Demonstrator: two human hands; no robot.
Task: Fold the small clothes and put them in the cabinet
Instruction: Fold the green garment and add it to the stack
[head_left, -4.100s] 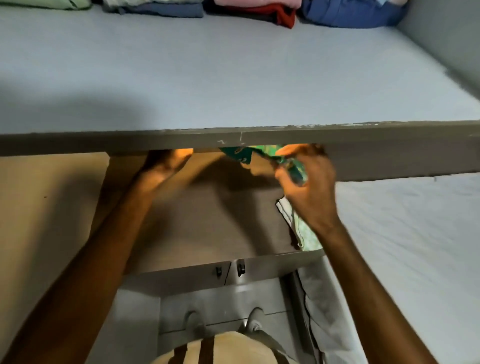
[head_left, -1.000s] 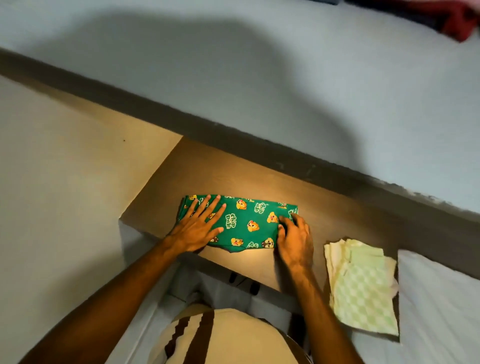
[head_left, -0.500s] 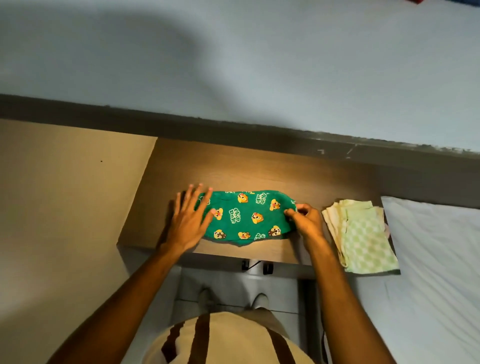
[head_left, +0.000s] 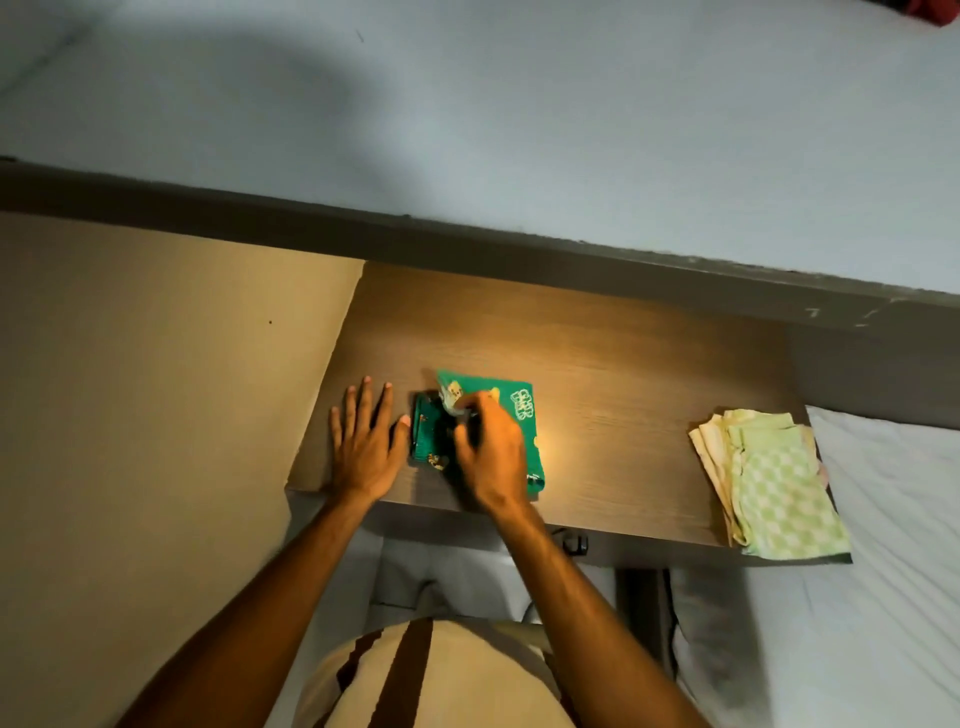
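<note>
Folding under way, mid-fold. Green printed garment (head_left: 519, 415) lies on the wooden table (head_left: 623, 374), near its front edge. Right hand (head_left: 491, 447) has its fingers closed on a flap of the cloth, carrying it leftward over the rest. Left hand (head_left: 363, 441) rests flat, fingers spread and holding nothing, just beside the garment's left edge. Pale green checked cloth (head_left: 779, 493), already folded, sits well apart at the table's right end (partly overhanging). Remaining, by my reading: finish this fold, then stow both. No cabinet identifiable in view.
</note>
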